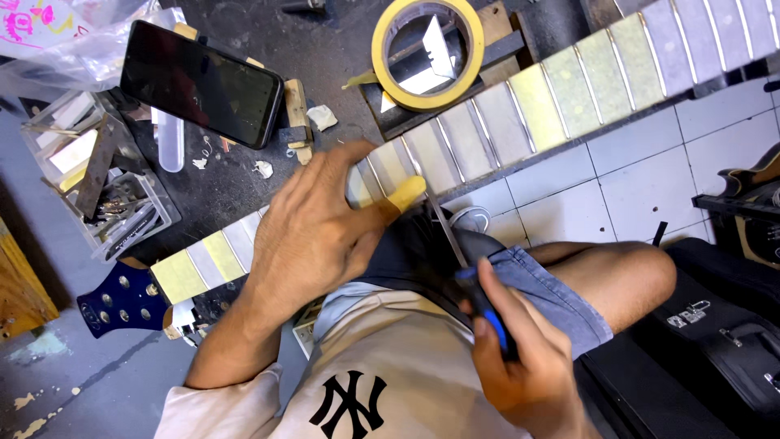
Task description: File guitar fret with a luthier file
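Taped neck (455,134) lies under left hand (313,223) (pressing).

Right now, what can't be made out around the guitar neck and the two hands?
- Head view: the left hand hides the frets of the guitar neck under it.
- The file tip is blurred; its contact point is unclear.
- The right hand covers most of the blue handle.
- The neck's far end is cut off at the top edge.

Tight quarters: the phone (199,81) and tape roll (428,53) crowd the worktop (268,24) above the guitar neck (569,81), the parts tray (97,183) blocks the left. Open tiled floor (650,179) lies right, short of the black case (715,341).
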